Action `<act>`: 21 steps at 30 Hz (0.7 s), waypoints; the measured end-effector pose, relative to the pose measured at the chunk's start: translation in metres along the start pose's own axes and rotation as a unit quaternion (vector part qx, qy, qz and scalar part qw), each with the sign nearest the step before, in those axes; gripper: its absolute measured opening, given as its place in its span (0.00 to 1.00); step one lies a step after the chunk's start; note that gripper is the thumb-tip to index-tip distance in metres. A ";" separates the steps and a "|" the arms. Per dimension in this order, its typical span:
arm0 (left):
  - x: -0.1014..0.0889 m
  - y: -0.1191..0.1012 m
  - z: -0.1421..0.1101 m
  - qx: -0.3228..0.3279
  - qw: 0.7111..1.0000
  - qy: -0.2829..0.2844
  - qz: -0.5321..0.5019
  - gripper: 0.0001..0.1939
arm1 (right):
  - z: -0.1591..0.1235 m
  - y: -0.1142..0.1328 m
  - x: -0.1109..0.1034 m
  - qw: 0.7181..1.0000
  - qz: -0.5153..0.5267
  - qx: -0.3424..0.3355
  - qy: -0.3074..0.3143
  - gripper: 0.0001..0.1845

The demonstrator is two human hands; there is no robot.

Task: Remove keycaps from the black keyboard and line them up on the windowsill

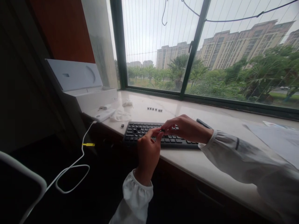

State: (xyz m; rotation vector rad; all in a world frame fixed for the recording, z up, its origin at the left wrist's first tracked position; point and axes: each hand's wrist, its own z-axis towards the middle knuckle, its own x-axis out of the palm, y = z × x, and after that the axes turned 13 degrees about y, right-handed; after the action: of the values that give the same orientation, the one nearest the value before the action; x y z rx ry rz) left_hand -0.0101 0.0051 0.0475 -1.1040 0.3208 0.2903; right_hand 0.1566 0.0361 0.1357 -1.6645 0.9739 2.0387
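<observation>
Both of your hands meet over the middle of the black keyboard (pixel 161 135). Your left hand (pixel 147 152) rises from below the table's near edge, fingers curled and thumb and forefinger pinched together at a small dark keycap (pixel 163 130). Your right hand (pixel 187 128) reaches in from the right, fingertips closed on that same keycap from the other side, the remaining fingers arched above the key rows. Which hand bears the piece more, you cannot tell.

The keyboard lies along the near edge of the pale stone table (pixel 210 161), running roughly parallel with it, and some key positions in its left half look bare. Just off its left end sits one loose keycap (pixel 122 125); a row of small dark keycaps (pixel 154 109) lies farther back, toward the window frame (pixel 187 93) at the far edge.

At the table's left corner stands an open white box (pixel 86 90) with its lid raised, and beside it a white charger (pixel 102 115) whose cable (pixel 77 161) drops over the edge into the dark space below. Crumpled white wrapping (pixel 120 115) lies between the box and the keyboard. Papers (pixel 277 137) cover the right end. Bare stone lies open behind the keyboard and to its right.
</observation>
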 end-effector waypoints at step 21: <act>0.019 0.019 -0.049 0.043 0.995 0.020 0.089 0.10 | 0.007 -0.034 0.020 0.986 -0.017 0.139 0.095 0.11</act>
State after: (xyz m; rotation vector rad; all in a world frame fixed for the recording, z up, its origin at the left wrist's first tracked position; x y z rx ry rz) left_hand -0.0058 -0.0299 0.0042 -0.9995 0.4637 0.4096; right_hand 0.1682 0.0622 0.1070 -1.7302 1.2214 1.6542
